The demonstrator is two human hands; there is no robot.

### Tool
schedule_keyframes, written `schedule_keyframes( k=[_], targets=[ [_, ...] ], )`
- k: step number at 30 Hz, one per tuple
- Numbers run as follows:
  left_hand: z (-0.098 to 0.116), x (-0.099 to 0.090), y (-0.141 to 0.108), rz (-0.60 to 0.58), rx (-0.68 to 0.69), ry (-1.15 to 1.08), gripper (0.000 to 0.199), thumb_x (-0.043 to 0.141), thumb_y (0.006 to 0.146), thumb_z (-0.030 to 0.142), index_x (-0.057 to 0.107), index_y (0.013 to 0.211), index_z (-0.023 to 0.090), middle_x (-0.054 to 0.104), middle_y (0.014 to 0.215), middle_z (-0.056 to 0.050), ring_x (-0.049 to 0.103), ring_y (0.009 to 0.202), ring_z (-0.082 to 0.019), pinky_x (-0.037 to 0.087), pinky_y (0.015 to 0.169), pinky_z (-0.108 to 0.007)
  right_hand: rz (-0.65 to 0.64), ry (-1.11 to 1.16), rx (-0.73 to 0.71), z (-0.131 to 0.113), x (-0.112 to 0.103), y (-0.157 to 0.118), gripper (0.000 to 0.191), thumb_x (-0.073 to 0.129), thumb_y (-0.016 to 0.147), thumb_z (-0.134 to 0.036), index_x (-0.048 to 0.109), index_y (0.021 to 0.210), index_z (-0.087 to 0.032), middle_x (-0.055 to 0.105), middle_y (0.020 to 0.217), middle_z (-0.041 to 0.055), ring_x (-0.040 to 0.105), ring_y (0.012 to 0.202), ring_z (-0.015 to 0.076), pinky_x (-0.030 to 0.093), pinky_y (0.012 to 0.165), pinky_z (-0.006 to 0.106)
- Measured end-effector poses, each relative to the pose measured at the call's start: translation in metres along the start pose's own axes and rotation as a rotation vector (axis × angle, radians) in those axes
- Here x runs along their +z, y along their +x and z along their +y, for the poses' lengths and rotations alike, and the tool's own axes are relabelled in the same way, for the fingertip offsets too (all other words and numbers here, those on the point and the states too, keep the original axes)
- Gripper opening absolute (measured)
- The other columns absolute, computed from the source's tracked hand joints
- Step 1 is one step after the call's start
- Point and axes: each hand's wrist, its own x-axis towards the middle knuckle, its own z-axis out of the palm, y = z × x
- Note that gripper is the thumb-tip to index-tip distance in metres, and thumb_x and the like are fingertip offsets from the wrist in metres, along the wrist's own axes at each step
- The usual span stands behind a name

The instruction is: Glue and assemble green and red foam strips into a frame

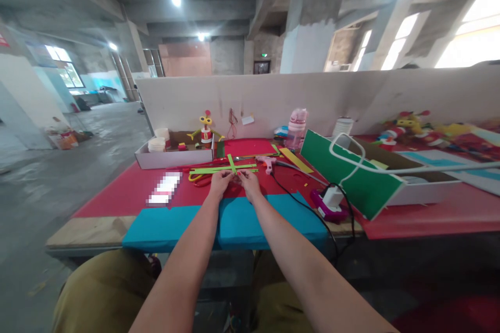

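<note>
Both hands meet over the red table covering, just beyond the blue cloth at the front edge. My left hand (221, 182) and my right hand (249, 183) have their fingers pinched together around the lower end of a light green strip (232, 163), which stands up between them. More green strips (207, 170) lie flat behind the hands. Yellow scissor-like handles (194, 177) show left of my left hand. A pink glue gun (267, 163) lies beyond my right hand, its black cord running toward the front edge.
A white box (175, 158) with cups and a small toy figure (205, 132) stands back left. At right are a green board (347, 171), a purple power strip (330, 209) and cables. A pink bottle (297, 129) stands behind.
</note>
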Motion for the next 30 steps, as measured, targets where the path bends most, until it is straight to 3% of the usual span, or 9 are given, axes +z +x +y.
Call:
schedule_keyframes(
  k=[13, 23, 30],
  targets=[
    [-0.0026, -0.0001, 0.0006, 0.003, -0.024, -0.017, 0.024, 0.079, 0.056, 0.029, 0.072, 0.074, 0.014, 0.070, 0.069, -0.005, 0.063, 0.063, -0.018, 0.052, 0.066, -0.033, -0.008, -0.014, -0.027, 0.0001, 0.0008, -0.0015, 0.032, 0.076, 0.056, -0.041, 0.065, 0.076, -0.018, 0.068, 0.070, -0.0018, 0.064, 0.061, 0.0150, 0.055, 0.070, 0.032],
    [-0.0058, -0.0015, 0.0039, 0.034, 0.008, 0.010, 0.026, 0.075, 0.061, 0.035, 0.075, 0.078, 0.015, 0.073, 0.078, -0.005, 0.065, 0.075, -0.020, 0.051, 0.076, -0.034, 0.036, 0.016, -0.030, 0.0055, -0.0016, 0.0036, 0.036, 0.079, 0.052, -0.039, 0.068, 0.079, -0.018, 0.068, 0.069, -0.0009, 0.063, 0.063, 0.0163, 0.055, 0.071, 0.035],
    [0.0002, -0.0001, -0.0001, -0.038, 0.041, 0.001, 0.017, 0.071, 0.059, 0.025, 0.070, 0.073, 0.015, 0.069, 0.070, -0.003, 0.061, 0.063, -0.015, 0.047, 0.064, -0.027, 0.141, 0.095, -0.033, 0.0048, -0.0039, 0.0067, 0.029, 0.078, 0.056, -0.036, 0.061, 0.071, -0.018, 0.064, 0.059, -0.0022, 0.063, 0.061, 0.0154, 0.055, 0.072, 0.034]
  ],
)
